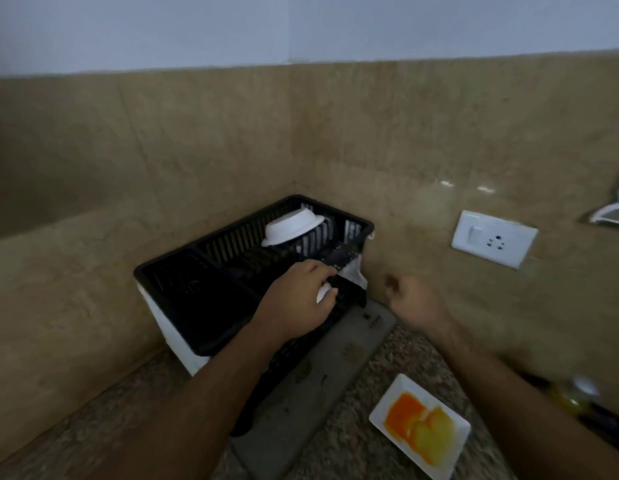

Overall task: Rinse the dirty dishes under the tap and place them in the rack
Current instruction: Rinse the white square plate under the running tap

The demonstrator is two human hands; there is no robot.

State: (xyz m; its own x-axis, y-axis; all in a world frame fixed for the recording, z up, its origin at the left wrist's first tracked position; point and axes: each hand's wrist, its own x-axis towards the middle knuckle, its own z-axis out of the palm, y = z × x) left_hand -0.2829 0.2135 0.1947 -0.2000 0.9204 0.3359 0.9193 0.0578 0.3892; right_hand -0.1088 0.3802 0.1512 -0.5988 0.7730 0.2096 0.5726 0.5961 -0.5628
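Note:
A black dish rack [169, 278] on a white base stands in the corner of the counter. A white bowl [294, 225] lies upside down at its far end. My left hand [297, 303] reaches over the rack's near right rim and grips a small white object [324, 294], mostly hidden by the fingers. Right of the rack, my right hand [413, 301] hovers in a loose fist and holds nothing. A white rectangular plate [419, 427] smeared with orange and yellow residue lies on the counter at the lower right.
A grey mat [322, 382] lies under the rack's right side on the speckled counter. A white switch and socket plate [493, 239] sits on the beige backsplash. A white hanger [612, 211] shows at the right edge. Blurred dark objects lie at the far lower right.

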